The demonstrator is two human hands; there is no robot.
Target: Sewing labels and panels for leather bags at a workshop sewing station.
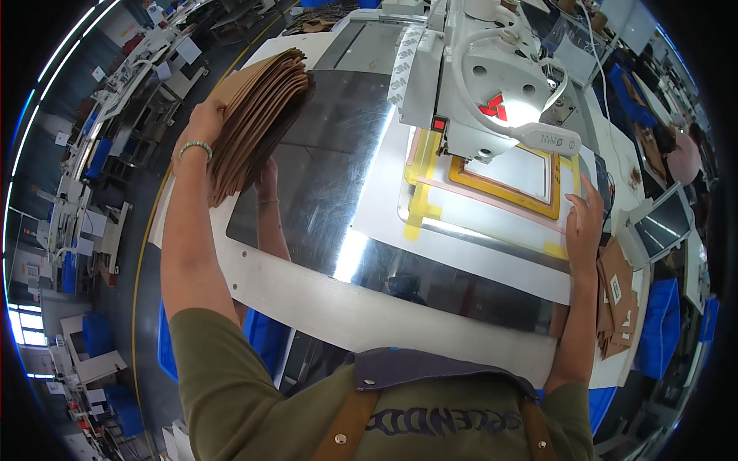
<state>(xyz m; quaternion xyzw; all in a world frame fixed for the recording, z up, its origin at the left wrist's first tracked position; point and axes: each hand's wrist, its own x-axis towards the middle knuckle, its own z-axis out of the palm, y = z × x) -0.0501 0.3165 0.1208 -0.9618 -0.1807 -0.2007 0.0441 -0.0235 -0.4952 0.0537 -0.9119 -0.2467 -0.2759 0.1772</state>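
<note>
My left hand (201,129) grips the outer side of a thick stack of brown sheet pieces (265,115), which stands fanned at the left of a polished metal plate (307,184). My right hand (584,211) is at the right edge of a clamped template (419,227) with yellow tape, its fingers apart and slightly bent against that edge. On the template sits a yellow rectangular frame (552,207) with a pale middle, under the head of a white industrial sewing machine (480,92). The left hand's fingertips are partly hidden by the stack.
Brown pieces with white labels (615,300) lie on the right beside a screen (661,227) and blue bins (657,330). Another blue bin (173,353) is below the table's left. An aisle with a yellow floor line and other workstations (92,223) runs along the left.
</note>
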